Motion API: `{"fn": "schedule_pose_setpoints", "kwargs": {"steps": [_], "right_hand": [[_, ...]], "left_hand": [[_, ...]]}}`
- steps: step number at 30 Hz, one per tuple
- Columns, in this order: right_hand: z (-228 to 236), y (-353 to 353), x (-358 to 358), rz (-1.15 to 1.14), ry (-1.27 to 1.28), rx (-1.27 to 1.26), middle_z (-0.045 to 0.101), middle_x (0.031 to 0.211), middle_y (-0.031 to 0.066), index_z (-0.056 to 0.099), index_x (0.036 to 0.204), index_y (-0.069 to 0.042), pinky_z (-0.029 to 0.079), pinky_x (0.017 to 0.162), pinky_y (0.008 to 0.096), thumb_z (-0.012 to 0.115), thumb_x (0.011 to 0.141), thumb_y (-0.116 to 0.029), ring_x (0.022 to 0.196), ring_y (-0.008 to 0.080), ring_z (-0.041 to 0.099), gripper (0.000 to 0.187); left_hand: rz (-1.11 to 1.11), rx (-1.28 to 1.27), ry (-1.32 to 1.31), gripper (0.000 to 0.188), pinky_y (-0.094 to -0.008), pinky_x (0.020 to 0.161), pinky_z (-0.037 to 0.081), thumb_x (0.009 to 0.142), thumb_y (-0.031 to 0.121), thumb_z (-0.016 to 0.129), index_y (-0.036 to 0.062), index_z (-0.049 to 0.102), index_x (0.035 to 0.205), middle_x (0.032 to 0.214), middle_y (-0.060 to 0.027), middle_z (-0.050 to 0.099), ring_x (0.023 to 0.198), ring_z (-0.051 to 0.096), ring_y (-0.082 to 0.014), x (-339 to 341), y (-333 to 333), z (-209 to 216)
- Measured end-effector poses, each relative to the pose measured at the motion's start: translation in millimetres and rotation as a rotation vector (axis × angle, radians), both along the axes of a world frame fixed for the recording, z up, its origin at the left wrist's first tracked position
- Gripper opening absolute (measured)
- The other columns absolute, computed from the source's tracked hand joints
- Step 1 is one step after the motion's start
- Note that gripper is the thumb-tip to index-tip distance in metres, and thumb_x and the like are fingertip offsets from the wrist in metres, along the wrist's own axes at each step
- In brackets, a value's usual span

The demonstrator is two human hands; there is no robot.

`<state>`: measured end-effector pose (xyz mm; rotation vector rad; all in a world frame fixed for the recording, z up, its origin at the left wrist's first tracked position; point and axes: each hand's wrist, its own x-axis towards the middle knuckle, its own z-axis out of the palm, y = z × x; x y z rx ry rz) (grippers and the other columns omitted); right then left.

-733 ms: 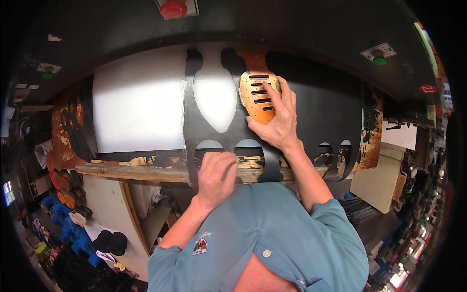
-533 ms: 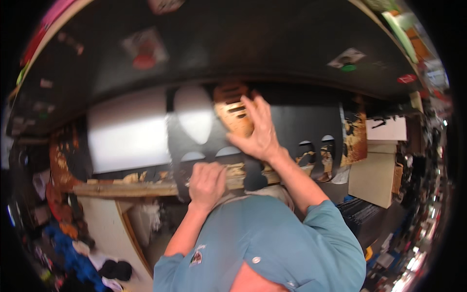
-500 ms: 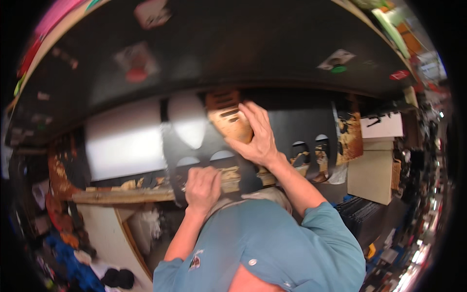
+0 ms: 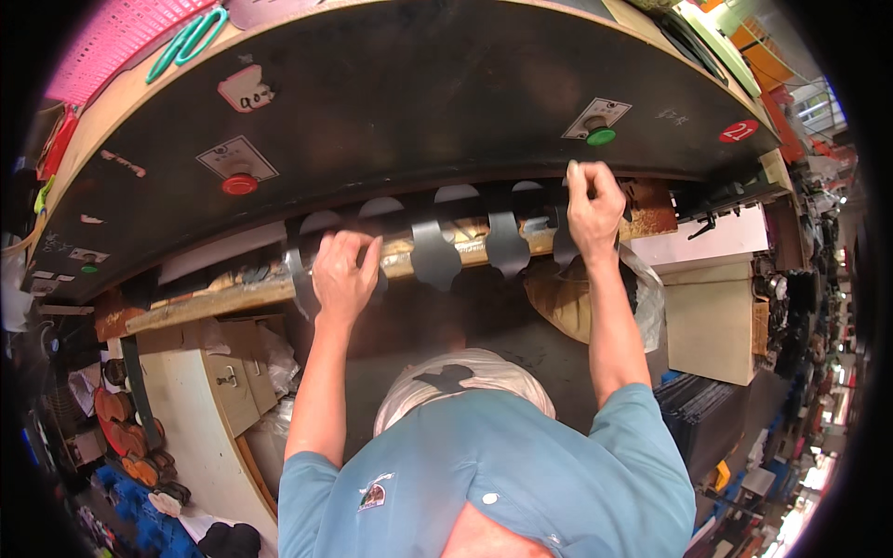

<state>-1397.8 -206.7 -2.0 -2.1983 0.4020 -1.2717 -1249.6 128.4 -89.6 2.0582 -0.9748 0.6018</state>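
My left hand [image 4: 346, 270] is raised in front of the left part of a black sheet [image 4: 435, 251], its fingers loosely curled and the thumb apart; nothing shows in it. Farther right, my right hand [image 4: 596, 206] is closed, fingertips together, just below a green button [image 4: 600, 137]; I see nothing in it. The sheet has a row of rounded cutouts, and its strips hang over a worn wooden front edge [image 4: 233, 296]. Above it hangs a wide dark machine front [image 4: 409, 102], which hides the back of the sheet. A red button [image 4: 240, 183] is above and left of my left hand.
Teal-handled scissors [image 4: 186, 43] and a pink basket [image 4: 121, 46] lie on top at the far left. A pale cabinet [image 4: 191, 400] stands at lower left, a beige box [image 4: 709, 321] at right. A clear plastic bag [image 4: 648, 298] hangs by my right forearm.
My right hand has left the slotted tan wooden block and moved up and right; the block is out of sight. My left hand has risen leftward. The view has shifted, with less of the sheet showing.
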Motion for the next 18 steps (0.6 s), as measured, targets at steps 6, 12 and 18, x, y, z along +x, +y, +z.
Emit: {"fn": "schedule_pose_setpoints", "kwargs": {"steps": [6,12,18], "right_hand": [[-73.9,26.4,-2.0,-0.099,0.199,-0.318,0.064,0.079,0.0055,0.068,0.082,-0.01,0.046,0.081,0.0399,0.078,0.093,-0.012,0.078,0.0278,0.064,0.015],[-83.0,26.4,-1.0,-0.061,0.193,-0.291,0.065,0.083,0.0039,0.074,0.089,-0.011,0.045,0.083,0.0401,0.078,0.094,-0.014,0.08,0.0265,0.065,0.007],[-85.0,28.8,0.5,-0.031,0.213,-0.268,0.067,0.085,0.0059,0.076,0.092,-0.01,0.046,0.082,0.0417,0.077,0.095,-0.015,0.081,0.0285,0.067,0.006]], "left_hand": [[0.14,-0.047,-0.009,0.024,-0.0484,0.068,0.053,0.088,0.016,0.086,0.0086,0.063,0.084,0.08,-0.0099,0.063,0.078,0.065,-0.0346,13.5,-13.3,11.4],[0.19,0.018,0.032,0.026,-0.0485,0.07,0.054,0.09,0.02,0.084,0.0076,0.064,0.079,0.082,-0.0123,0.065,0.079,0.067,-0.0363,17.3,-8.4,3.5],[0.307,0.016,0.132,0.021,-0.0521,0.073,0.055,0.09,0.02,0.081,0.0066,0.067,0.082,0.085,-0.0163,0.067,0.081,0.069,-0.0409,12.4,-11.3,-2.8]]}}
